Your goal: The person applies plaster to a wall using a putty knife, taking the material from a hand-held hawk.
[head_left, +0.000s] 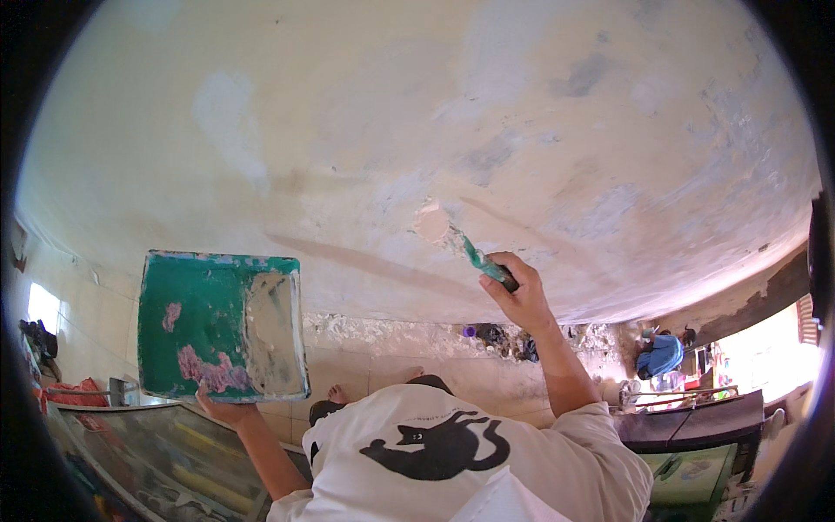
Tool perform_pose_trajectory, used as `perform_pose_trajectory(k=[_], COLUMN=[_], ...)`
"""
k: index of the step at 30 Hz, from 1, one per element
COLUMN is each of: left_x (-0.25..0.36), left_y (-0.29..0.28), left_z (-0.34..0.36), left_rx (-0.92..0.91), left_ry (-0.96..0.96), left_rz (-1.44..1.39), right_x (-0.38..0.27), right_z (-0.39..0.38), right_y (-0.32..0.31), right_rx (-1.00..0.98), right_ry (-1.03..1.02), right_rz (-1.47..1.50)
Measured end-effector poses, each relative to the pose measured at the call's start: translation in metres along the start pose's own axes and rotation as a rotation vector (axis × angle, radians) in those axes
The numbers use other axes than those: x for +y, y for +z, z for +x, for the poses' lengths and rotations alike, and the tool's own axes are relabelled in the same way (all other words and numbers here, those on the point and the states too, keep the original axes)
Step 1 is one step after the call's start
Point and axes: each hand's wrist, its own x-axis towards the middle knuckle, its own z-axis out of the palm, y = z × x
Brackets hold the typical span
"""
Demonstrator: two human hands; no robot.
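A head-worn fisheye camera looks down over the wearer's white shirt, facing a near, patchy wall.

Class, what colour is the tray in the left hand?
Mainly green tray, best in the head view.

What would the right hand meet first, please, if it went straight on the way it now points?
Most likely the patchy wall, with the scraper in the right hand leading; whether the blade touches it now is unclear.
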Motion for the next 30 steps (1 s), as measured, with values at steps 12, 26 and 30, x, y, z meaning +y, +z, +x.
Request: perform_pose_trajectory(k=[12, 26, 30], left_x=[-0.016, -0.016, -0.017], left_y=[-0.016, 0.015, 0.026], left_z=[-0.005, -0.027, -0.029], left_rx=[-0.045, -0.104, -0.153], left_ry=[0.171, 0.134, 0.14], left_rz=[0.052, -0.017, -0.016], right_x=[0.02, 0.028, 0.022], right_z=[0.054, 0.097, 0.102], right_y=[-0.063, -0.075, -0.071], right_rx=[-0.175, 0.003, -0.059], right_ry=[0.123, 0.127, 0.131], right_rz=[0.443, 0.209, 0.28])
